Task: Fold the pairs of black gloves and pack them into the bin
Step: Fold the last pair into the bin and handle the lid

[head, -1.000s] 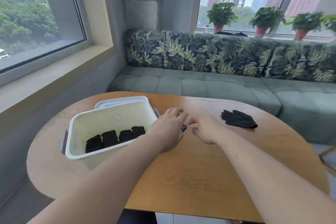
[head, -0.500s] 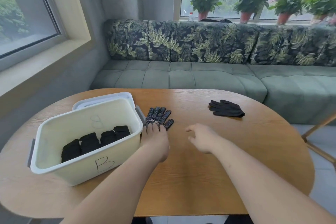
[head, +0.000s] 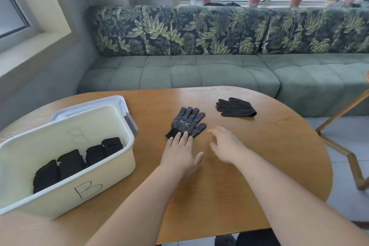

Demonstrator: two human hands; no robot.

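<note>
A second ago both hands were bunched together over the work beside the bin, with only a scrap of dark fabric showing between them. Now the dotted glove lies fully spread on the table, and it sits farther from the bin's grey handle than it did half a second ago, closer to the other black glove. The hands have drawn apart. The left hand stays flat with straight fingers, its fingertips pressing on the glove's cuff. The right hand is just beside the glove's thumb side, fingers loosely spread and holding nothing; whether it touches the wood I cannot tell.

The dotted glove is black knit, grip side up – covered with small white dots and a pale printed band across the palm. Its fingers fan away from the person and its plain cuff points back toward the left hand. The other black glove lies well apart, toward the table's far right edge, smooth side up, fingers pointing left; whether it is one glove or a stacked pair I cannot tell.

The cream bin, marked with a hand-drawn B, stands on the left of the table, with a white lid behind it. Inside, four folded black bundles lie in a row along the bottom.
</note>
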